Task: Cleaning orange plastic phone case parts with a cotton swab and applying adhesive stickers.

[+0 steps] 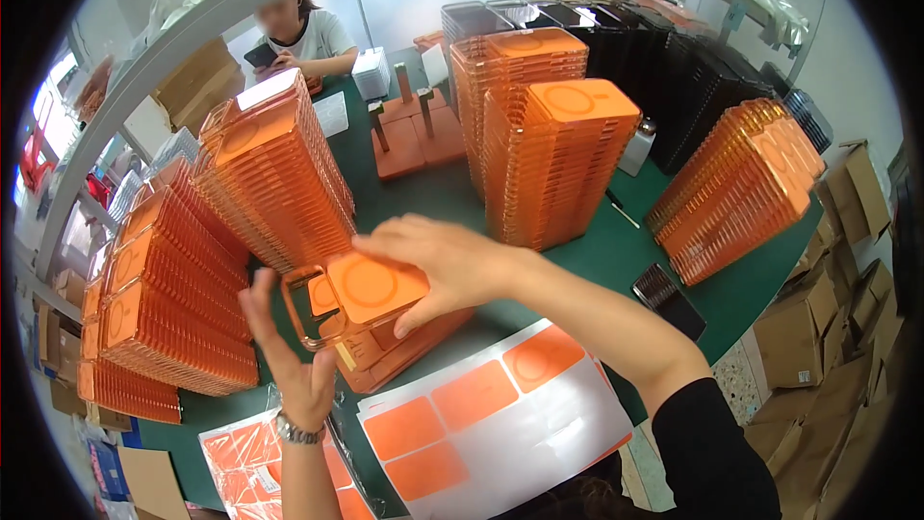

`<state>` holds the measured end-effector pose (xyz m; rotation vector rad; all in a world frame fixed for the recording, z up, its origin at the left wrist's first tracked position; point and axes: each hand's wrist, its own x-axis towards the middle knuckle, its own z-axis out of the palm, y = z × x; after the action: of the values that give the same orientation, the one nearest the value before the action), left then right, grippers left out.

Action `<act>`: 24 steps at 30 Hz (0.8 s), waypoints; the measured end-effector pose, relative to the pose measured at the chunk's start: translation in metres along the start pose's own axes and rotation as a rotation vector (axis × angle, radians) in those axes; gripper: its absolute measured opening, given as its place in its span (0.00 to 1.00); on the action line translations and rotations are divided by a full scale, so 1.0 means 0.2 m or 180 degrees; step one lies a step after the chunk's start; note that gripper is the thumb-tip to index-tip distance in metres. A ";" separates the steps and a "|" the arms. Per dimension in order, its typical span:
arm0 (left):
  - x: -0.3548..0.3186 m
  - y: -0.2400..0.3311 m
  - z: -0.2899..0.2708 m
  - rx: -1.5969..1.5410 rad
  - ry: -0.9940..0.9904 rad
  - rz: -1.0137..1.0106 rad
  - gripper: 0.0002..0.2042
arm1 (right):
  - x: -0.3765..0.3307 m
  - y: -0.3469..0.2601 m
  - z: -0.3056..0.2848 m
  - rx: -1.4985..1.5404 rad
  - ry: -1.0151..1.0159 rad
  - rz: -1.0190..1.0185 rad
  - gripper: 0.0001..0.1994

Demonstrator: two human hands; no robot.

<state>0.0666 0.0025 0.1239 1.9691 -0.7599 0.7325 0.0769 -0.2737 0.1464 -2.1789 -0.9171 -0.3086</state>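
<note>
My right hand [438, 255] spans an orange panel with a ring mark [371, 287], thumb on its near edge and fingers along its far edge. The panel lies over a clear-edged orange phone case [292, 303], whose frame sticks out to the left. Beneath them is a thick orange block [385, 366] on the bench. Beside the frame, my left hand [298, 366] is open, fingers stretched upward and nothing visible in its palm. Whether its fingertips touch the case I cannot tell. Below my right forearm lies a white sheet of orange rounded panels [549, 424].
Tall stacks of orange phone cases stand at left [279, 173], centre [558, 164] and right [736, 193]. Behind are black case stacks [626, 67] and orange blocks with upright posts [419, 140]. A dark phone [669, 300] lies right. A person [298, 43] sits across, holding a phone.
</note>
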 end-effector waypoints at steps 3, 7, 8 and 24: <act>0.04 0.17 -0.05 -0.0501 0.0421 0.0364 0.45 | 0.03 -0.21 -0.42 -0.1000 0.0317 -0.0461 0.48; -0.27 0.31 -0.28 -0.0204 -0.1008 -0.0633 0.35 | -0.05 -0.24 -1.05 -0.1462 0.0293 0.0516 0.46; -0.34 0.30 -0.29 0.0031 -0.1374 -0.0479 0.30 | -0.10 -0.19 -1.15 -0.1429 0.0295 0.0766 0.45; -0.74 0.49 -0.16 -0.0220 -0.1819 -0.1521 0.22 | -0.19 0.06 -1.30 -0.1274 -0.0700 0.2268 0.51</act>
<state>-0.1070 0.0229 0.0793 2.1979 -0.5820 -0.1491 0.0738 -0.4846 0.3022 -2.7827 -0.1374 0.1116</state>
